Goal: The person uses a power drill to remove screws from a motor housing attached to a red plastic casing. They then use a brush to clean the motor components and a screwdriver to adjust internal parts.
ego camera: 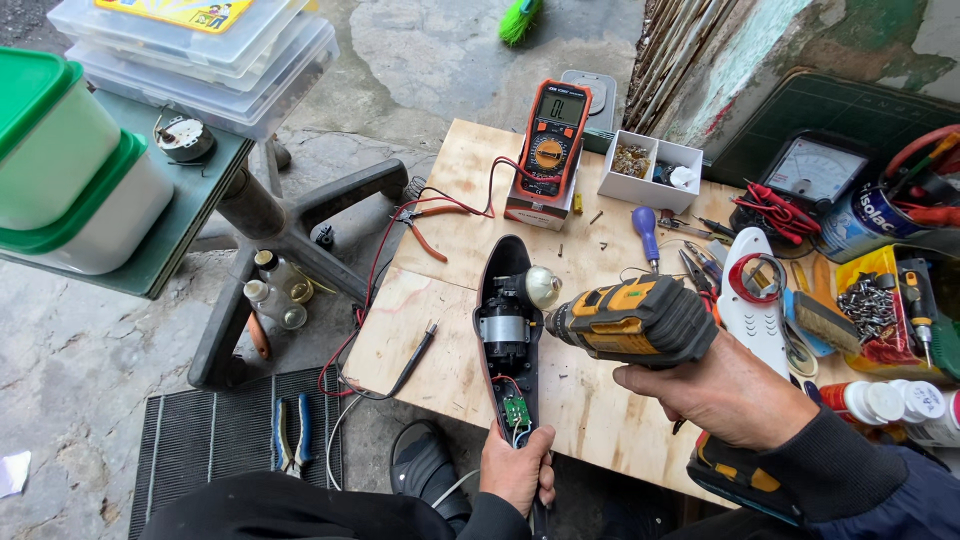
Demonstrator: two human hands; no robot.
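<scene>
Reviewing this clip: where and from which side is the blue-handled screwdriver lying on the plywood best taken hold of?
Grip the blue-handled screwdriver by its rounded blue handle, coming from above at the far end. It lies flat with its thin shaft pointing toward the person. The handle is the thick part and looks clear, while pliers crowd the tip side to the right.
</scene>
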